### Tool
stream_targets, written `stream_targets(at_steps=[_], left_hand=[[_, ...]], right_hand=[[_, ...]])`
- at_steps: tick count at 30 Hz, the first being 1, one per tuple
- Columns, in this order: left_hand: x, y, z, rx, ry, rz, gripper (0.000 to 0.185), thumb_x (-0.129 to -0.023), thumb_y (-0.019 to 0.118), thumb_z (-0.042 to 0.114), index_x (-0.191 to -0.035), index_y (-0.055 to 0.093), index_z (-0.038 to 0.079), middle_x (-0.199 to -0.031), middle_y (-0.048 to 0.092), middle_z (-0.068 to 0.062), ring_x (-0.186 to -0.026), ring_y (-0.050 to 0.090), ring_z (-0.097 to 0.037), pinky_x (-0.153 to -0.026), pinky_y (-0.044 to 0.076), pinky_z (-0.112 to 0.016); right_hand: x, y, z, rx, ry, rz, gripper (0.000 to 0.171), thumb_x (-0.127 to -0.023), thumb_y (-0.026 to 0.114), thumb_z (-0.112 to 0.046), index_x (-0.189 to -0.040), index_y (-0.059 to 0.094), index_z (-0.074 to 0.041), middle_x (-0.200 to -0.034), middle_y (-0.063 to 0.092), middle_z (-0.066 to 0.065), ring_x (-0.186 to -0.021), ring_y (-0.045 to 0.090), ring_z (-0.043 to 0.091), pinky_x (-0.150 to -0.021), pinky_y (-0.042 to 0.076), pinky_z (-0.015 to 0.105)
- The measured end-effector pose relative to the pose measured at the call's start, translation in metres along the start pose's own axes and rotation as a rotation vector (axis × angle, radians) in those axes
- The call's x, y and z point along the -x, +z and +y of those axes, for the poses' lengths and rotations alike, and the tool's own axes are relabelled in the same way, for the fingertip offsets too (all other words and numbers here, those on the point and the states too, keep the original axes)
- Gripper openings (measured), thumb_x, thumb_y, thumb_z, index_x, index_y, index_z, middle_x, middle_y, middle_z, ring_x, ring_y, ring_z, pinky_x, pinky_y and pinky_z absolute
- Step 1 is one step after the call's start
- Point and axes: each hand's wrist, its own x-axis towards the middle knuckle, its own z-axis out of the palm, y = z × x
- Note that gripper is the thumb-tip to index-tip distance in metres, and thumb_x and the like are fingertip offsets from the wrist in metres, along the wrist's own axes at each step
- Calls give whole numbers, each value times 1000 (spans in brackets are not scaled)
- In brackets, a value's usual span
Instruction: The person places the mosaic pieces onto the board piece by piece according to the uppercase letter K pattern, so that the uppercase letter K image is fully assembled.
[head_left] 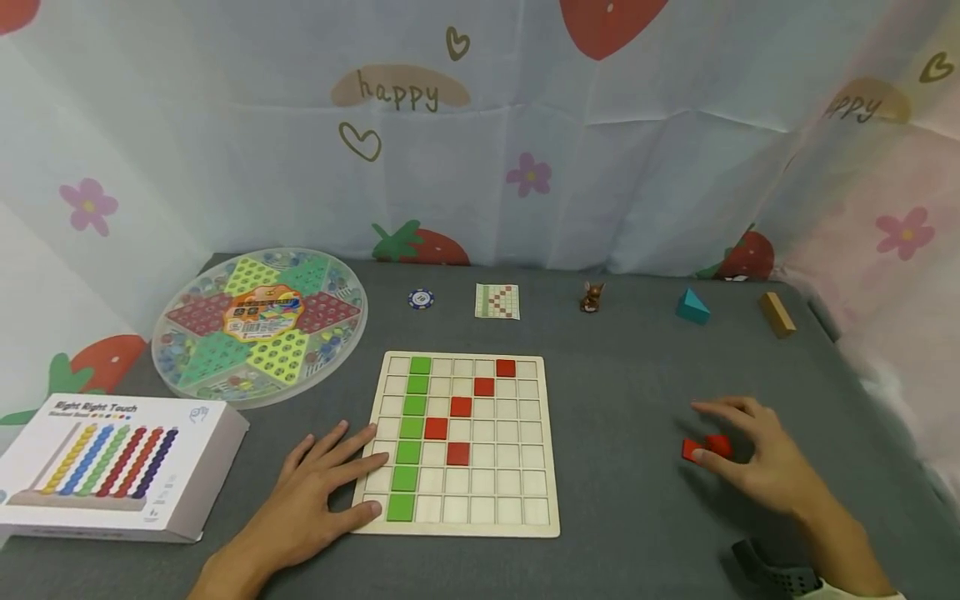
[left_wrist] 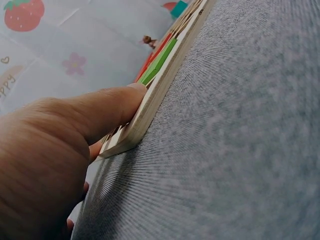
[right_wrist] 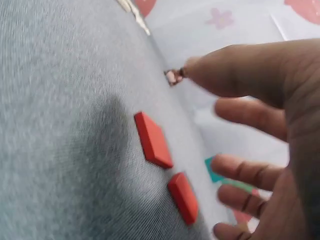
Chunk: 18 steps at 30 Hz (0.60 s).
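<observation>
The right hand hovers low over the grey tabletop, fingers spread and loosely bent, holding nothing. Directly beneath and just inward of its fingertips lie two loose red square tiles, flat on the cloth and close together; the wrist view shows them as separate pieces with a thin gap between them, the nearer edge of each pointing toward the palm. The tiles sit on the thumb side of this hand, between it and the board, so the right hand is far nearer to them than the left.

The left hand lies flat on the table with straight fingers, its fingertips pressing against the left edge of the wooden grid board (the wrist view shows the thumb against the board's rim).

The board lies well to the left of the red tiles. On it a column of green tiles runs front to back, and five red tiles form a bent diagonal line beside it.
</observation>
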Motion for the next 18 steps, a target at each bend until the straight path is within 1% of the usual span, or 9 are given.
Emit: stream_targets(at_steps=[2, 4, 7, 12, 18], left_hand=[[0, 0, 0, 1, 1, 0, 56, -86, 68, 51, -134, 62, 22, -151, 38, -1, -140, 23, -35, -105, 7, -62], [0, 0, -1, 1, 3, 3, 56, -86, 68, 51, -134, 62, 22, -151, 38, -1, -140, 24, -36, -105, 7, -62], [0, 0, -1, 1, 8, 7, 56, -85, 68, 50, -133, 62, 22, -150, 39, -1, -140, 24, -36, -105, 8, -62], [0, 1, -1, -5, 3, 7, 56, -85, 69, 50, -133, 62, 22, -150, 39, -1, -140, 24, -36, -105, 8, -62], [-1, 1, -1, -7, -3, 1, 57, -85, 68, 51, -134, 62, 23, -151, 38, 0, -140, 24, -35, -105, 8, -62]], right_hand=[[0, 1, 5, 13, 31, -49, 52, -84, 78, -20, -130, 59, -5, -126, 45, 19, -110, 36, 45, -79, 32, 65], [1, 2, 10, 19, 49, -79, 52, -83, 78, -22, -130, 60, -6, -128, 44, 20, -111, 35, 46, -80, 33, 65], [1, 5, 13, 45, 63, -98, 52, -82, 79, -23, -127, 62, -6, -129, 43, 22, -113, 34, 48, -82, 33, 65], [-1, 9, 12, 118, 65, -76, 41, -82, 79, -19, -118, 68, -2, -127, 46, 23, -112, 37, 47, -84, 34, 63], [-2, 13, 12, 187, -12, 9, 28, -80, 80, -11, -105, 73, -3, -119, 53, 21, -106, 43, 43, -80, 37, 59]])
